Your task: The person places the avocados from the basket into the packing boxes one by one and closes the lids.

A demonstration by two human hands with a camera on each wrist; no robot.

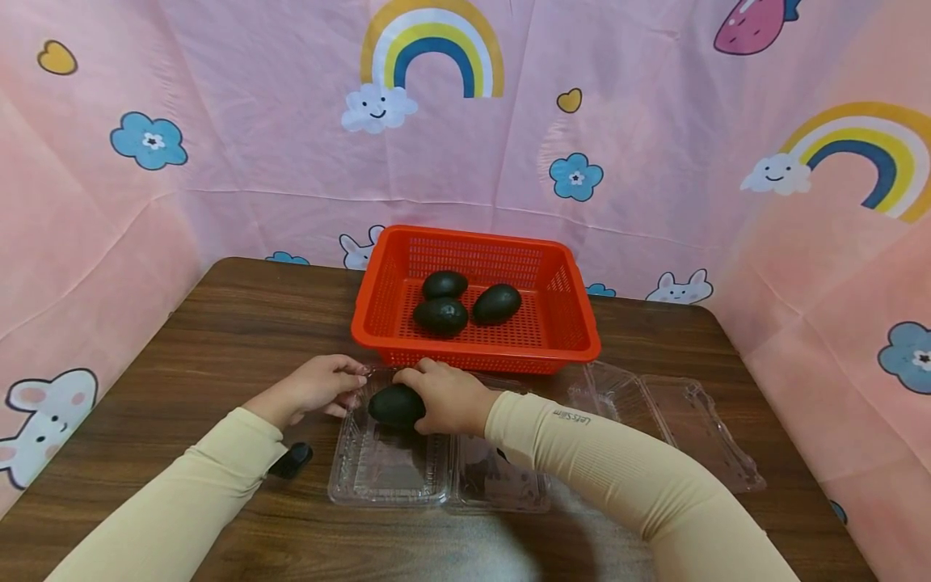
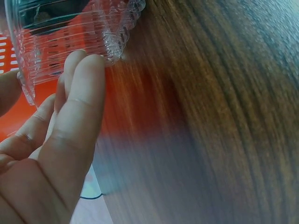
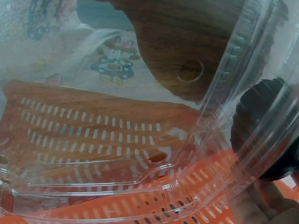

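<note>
A dark green avocado (image 1: 396, 406) is gripped by my right hand (image 1: 452, 398), over the left half of an open clear plastic clamshell box (image 1: 389, 473). In the right wrist view, the avocado (image 3: 264, 128) shows through the clear plastic, with fingers (image 3: 261, 205) beside it. My left hand (image 1: 320, 388) is at the box's far left corner. Seen from the left wrist, its thumb and fingers (image 2: 79, 98) pinch the rim and side wall of the box (image 2: 70, 60). The box's other half (image 1: 502, 485) lies flat to the right, partly behind the right forearm.
Behind the hands stands a red perforated basket (image 1: 476, 352) holding three avocados (image 1: 498, 304). Another open clear box (image 1: 698, 428) lies on the right of the wooden table (image 1: 211, 356). A small black object (image 1: 292, 461) shows beside the left forearm. Patterned pink cloth (image 1: 276, 129) surrounds the table.
</note>
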